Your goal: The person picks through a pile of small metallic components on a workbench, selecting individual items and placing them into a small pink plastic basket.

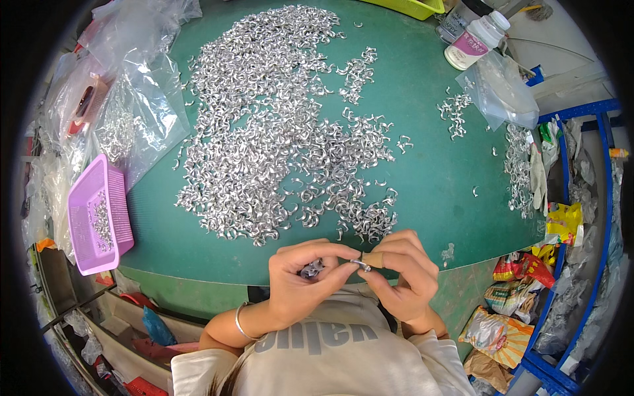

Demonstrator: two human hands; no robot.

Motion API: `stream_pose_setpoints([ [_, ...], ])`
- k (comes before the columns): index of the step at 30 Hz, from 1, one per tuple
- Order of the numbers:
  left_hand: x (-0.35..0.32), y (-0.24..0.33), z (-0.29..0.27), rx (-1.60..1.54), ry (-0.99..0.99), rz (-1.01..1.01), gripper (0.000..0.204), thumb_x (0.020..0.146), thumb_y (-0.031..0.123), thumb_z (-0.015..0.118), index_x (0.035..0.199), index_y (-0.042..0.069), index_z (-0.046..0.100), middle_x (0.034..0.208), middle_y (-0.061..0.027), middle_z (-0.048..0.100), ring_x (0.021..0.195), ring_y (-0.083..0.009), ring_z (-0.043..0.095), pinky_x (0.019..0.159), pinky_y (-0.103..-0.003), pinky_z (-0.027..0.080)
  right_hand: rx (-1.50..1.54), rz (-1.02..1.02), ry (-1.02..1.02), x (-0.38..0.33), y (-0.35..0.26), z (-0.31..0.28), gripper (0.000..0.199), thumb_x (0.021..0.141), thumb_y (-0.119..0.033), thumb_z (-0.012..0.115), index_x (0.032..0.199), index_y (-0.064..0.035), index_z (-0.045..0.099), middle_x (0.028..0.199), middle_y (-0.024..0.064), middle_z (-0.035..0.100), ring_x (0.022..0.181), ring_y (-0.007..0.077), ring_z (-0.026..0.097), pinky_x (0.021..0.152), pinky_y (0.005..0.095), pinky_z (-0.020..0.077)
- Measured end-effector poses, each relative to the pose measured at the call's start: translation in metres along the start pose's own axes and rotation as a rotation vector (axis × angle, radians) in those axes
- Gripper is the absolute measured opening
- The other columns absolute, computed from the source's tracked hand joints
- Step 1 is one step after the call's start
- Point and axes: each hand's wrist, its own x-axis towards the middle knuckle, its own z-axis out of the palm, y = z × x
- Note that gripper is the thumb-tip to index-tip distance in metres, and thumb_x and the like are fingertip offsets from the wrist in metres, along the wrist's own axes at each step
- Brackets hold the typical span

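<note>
A big heap of small curved silver metal pieces (277,132) covers the green table (429,178). At the table's near edge my left hand (300,280) cups a few of these pieces in its palm. My right hand (403,274), with a tan guard on one finger, meets it fingertip to fingertip. Between the two hands sits one small metal piece (361,265), pinched by fingers of both. A thin bangle circles my left wrist.
A pink slotted basket (99,214) with a few pieces hangs over the left edge. Clear plastic bags (135,99) lie at the left and far right. A white bottle (477,39) stands at the back right. Snack wrappers and blue shelving fill the right side.
</note>
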Motion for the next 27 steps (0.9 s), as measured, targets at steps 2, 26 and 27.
stream_pose_setpoints([
  [2,-0.0001,-0.0005,-0.0007,0.008,-0.01,0.007,0.018,0.068,-0.008,0.064,0.085,-0.002,0.064,0.052,0.002,0.042,0.047,-0.003,0.034,0.042,-0.019,0.026,-0.034,-0.03,0.011,0.0001,-0.001,0.0001,0.026,0.055,0.001,0.074,0.078,0.0,0.061,0.075,0.0077,0.058,0.065,0.0225,0.053,0.057,0.0318,0.0369],
  [26,0.0004,-0.0014,-0.0044,-0.009,-0.068,-0.107,0.017,0.069,-0.005,0.066,0.085,0.0,0.066,0.054,0.0036,0.042,0.049,-0.0021,0.034,0.043,-0.019,0.025,0.135,0.149,0.049,-0.0065,0.005,0.0014,0.025,0.056,0.002,0.073,0.078,0.0028,0.061,0.074,0.0087,0.062,0.068,0.0222,0.056,0.063,0.0306,0.0399],
  [27,0.001,-0.0022,-0.0046,-0.024,-0.068,-0.139,0.016,0.069,-0.004,0.065,0.085,0.0,0.066,0.055,0.004,0.043,0.05,-0.0019,0.034,0.043,-0.019,0.025,0.108,0.143,0.05,-0.0055,0.0047,0.0017,0.025,0.056,0.002,0.073,0.077,0.0027,0.061,0.074,0.0088,0.062,0.068,0.022,0.056,0.063,0.0304,0.0399],
])
